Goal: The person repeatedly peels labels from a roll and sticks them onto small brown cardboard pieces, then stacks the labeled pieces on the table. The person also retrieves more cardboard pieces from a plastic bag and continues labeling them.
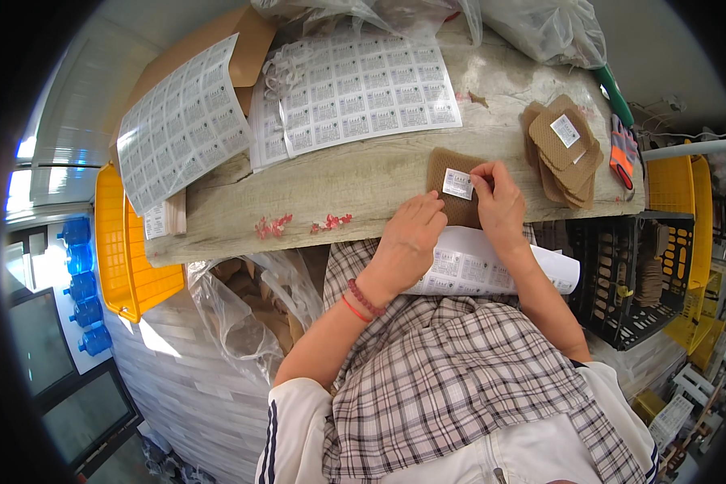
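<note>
A brown, mesh-textured square pad [453,211] with rounded corners lies at the table's front edge. On it sits a small white printed label [457,184]. My right hand [498,198] pinches the label's right edge between thumb and fingertips. From the left, my left hand [411,242] bears on the pad, its fingers bent together and their tips beside the label's lower left corner. Across my lap, below both hands, a curling sheet of labels [472,266] is partly covered by my forearms. More brown pads [561,157] are stacked at the right, the top one labelled.
Label sheets [363,101] spread over the table's [315,189] back; another sheet [181,125] overhangs its left end. Clear plastic bags [540,32] lie behind. A grey-orange glove [623,153] is far right. A yellow basket [141,258] stands left, a black crate [633,270] right.
</note>
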`<move>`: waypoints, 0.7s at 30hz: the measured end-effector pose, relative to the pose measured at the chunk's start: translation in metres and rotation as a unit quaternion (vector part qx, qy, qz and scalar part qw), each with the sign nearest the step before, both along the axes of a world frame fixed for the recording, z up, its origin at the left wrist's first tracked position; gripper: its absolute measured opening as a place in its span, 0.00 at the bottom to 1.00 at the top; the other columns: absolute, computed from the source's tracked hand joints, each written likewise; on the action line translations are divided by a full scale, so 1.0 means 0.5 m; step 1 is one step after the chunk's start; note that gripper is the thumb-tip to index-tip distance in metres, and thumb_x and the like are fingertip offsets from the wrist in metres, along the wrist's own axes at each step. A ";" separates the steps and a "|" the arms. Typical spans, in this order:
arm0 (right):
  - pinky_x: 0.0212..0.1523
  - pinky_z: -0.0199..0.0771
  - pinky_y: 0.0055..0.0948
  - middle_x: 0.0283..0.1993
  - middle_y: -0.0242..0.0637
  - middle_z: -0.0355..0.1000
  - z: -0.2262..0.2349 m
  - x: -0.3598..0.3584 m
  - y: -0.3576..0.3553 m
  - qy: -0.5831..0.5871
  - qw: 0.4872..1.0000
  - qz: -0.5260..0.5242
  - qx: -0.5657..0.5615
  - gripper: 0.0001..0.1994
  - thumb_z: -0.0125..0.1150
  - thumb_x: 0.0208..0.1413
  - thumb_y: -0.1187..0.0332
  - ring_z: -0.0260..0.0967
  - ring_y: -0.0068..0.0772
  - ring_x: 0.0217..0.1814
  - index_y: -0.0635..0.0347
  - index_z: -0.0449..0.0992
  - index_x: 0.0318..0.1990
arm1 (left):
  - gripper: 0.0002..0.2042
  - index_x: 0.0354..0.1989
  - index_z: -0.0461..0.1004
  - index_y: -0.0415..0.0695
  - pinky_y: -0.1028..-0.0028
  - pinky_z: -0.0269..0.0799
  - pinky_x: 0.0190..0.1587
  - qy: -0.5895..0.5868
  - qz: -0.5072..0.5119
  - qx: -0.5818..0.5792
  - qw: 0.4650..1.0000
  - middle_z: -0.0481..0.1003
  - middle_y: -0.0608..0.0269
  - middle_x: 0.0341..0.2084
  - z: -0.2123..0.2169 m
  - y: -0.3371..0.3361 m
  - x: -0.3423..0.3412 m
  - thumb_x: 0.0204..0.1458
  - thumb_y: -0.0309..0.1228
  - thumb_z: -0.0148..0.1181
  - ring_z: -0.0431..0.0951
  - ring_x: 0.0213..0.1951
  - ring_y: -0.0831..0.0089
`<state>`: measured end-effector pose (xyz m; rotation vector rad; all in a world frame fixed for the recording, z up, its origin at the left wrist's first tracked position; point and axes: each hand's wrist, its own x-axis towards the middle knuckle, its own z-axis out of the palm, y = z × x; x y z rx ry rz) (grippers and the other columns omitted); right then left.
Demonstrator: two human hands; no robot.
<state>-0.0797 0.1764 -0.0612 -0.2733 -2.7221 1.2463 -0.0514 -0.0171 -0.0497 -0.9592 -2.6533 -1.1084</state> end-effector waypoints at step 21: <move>0.38 0.81 0.43 0.53 0.38 0.69 -0.021 -0.001 -0.016 0.157 0.965 -0.007 0.212 0.19 0.62 0.58 0.72 0.77 0.46 0.44 0.56 0.74 0.58 | 0.05 0.35 0.71 0.35 0.55 0.66 0.62 0.002 -0.008 -0.037 0.999 0.73 0.45 0.59 0.018 0.010 -0.010 0.50 0.18 0.57 0.71 0.60 0.49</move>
